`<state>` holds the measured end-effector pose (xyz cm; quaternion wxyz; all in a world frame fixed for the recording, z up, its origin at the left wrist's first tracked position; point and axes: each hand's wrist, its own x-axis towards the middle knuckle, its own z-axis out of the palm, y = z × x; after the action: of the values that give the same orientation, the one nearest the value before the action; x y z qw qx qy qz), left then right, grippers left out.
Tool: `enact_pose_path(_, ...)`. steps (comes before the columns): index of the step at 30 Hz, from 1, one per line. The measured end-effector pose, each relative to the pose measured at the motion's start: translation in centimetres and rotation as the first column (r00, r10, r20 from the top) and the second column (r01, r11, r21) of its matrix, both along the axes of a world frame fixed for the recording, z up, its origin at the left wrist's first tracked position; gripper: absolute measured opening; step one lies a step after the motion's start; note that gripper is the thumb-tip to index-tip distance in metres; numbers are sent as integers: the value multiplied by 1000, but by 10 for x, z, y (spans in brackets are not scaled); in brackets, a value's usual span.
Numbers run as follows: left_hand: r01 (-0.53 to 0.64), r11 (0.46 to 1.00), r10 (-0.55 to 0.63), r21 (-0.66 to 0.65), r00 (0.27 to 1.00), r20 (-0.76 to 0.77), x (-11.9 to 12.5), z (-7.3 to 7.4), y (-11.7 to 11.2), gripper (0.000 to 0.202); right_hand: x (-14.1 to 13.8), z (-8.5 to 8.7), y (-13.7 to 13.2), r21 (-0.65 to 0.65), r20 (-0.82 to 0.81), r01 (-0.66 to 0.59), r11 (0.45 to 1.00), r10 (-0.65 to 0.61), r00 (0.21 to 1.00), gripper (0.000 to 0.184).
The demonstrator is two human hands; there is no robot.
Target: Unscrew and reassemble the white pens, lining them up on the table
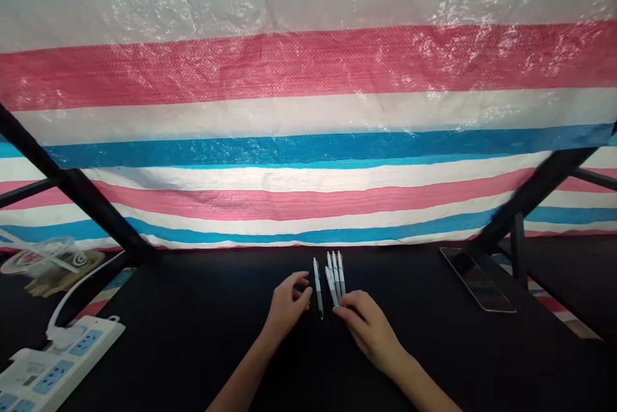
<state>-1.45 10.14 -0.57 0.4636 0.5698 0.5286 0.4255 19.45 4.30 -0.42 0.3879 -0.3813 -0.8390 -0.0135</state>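
Observation:
Several white pens lie on a black table (pixel 202 328). One single pen (pixel 317 285) lies apart, just right of my left hand (pixel 288 306), whose fingers are curled with the thumb and forefinger pinched close to that pen. A cluster of three pens (pixel 336 276) lies side by side to the right. My right hand (pixel 369 325) rests palm down behind the cluster, its fingertips touching the near end of one pen in the cluster.
A dark phone (pixel 478 286) lies at the right near a black frame leg (pixel 518 245). A white power strip (pixel 45 370) with a cable sits at the near left, with a clear plastic bag (pixel 48 258) behind it. A striped red, white and blue tarp (pixel 308 110) hangs behind the table.

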Motion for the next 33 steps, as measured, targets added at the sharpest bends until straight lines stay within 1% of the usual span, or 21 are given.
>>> enact_pose_path(2, 26, 999, -25, -42, 999, 24, -9, -1, -24, 35, 3, 4, -12, -57, -206, 104, 993, -114, 972, 18)
enact_pose_path(3, 44, 995, -37, -85, 996, 77, -12, -2, -35, 37, 4, 5, -19, -118, -319, 169, 979, -198, 927, 14)
enact_pose_path(4, 62, 991, -47, -118, 991, 125, -13, -4, -46, 39, 5, 5, -24, -228, -454, 229, 946, -311, 835, 8)
enact_pose_path(5, 52, 990, -31, -128, 987, 157, -14, -6, -55, 42, 5, 5, -30, -345, -554, 250, 905, -411, 724, 7)
enact_pose_path(6, 76, 988, -51, -135, 982, 180, -13, -8, -63, 47, 5, 4, -34, -452, -626, 227, 863, -488, 608, 10)
enact_pose_path(7, 112, 984, -84, -137, 977, 195, -12, -9, -69, 53, 4, 2, -37, -535, -675, 168, 828, -538, 505, 14)
enact_pose_path(8, 149, 980, -119, -135, 971, 209, -10, -9, -73, 58, 4, 0, -38, -583, -708, 89, 808, -558, 433, 17)
enact_pose_path(9, 193, 972, -160, -135, 961, 225, -8, -8, -75, 61, 3, -2, -39, -606, -734, 5, 795, -562, 381, 20)
enact_pose_path(10, 224, 966, -188, -131, 952, 241, -5, -6, -77, 61, 2, -5, -39, -618, -753, -74, 783, -561, 345, 23)
enact_pose_path(11, 244, 962, -206, -125, 944, 256, -3, -4, -77, 55, 1, -7, -39, -627, -761, -143, 766, -562, 324, 26)
enact_pose_path(12, 247, 962, -209, -118, 941, 268, -2, -1, -76, 46, 0, -9, -38, -638, -761, -202, 743, -566, 318, 27)
enact_pose_path(14, 208, 973, -172, -104, 945, 277, 0, 5, -74, 29, -3, -13, -35, -661, -748, -299, 688, -570, 340, 32)
enact_pose_path(17, 96, 988, -57, -119, 954, 296, -1, 11, -75, 29, -8, -18, -32, -675, -737, -424, 604, -534, 413, 40)
enact_pose_path(19, 29, 988, 19, -151, 950, 311, -2, 11, -77, 30, -12, -22, -30, -682, -731, -474, 557, -498, 466, 42)
enact_pose_path(20, 1, 986, 52, -168, 948, 315, -2, 11, -78, 30, -14, -25, -30, -688, -725, -478, 546, -486, 488, 42)
enact_pose_path(21, -23, 982, 81, -186, 945, 316, -2, 10, -80, 30, -16, -27, -30, -695, -717, -468, 547, -478, 506, 41)
enact_pose_path(22, -41, 979, 105, -201, 943, 315, -2, 8, -81, 30, -17, -29, -30, -700, -710, -442, 561, -475, 520, 39)
enact_pose_path(24, -66, 971, 138, -229, 938, 318, 0, 5, -82, 30, -18, -32, -32, -704, -691, -360, 612, -476, 544, 34)
enact_pose_path(27, -62, 964, 153, -260, 926, 344, 1, -1, -82, 30, -17, -32, -37, -693, -663, -239, 680, -471, 582, 29)
enact_pose_path(30, -38, 953, 162, -301, 902, 400, 2, -5, -82, 32, -15, -30, -40, -665, -633, -170, 727, -429, 644, 24)
enact_pose_path(33, -41, 938, 200, -343, 875, 442, 2, -9, -81, 35, -15, -28, -41, -606, -606, -125, 786, -353, 713, 17)
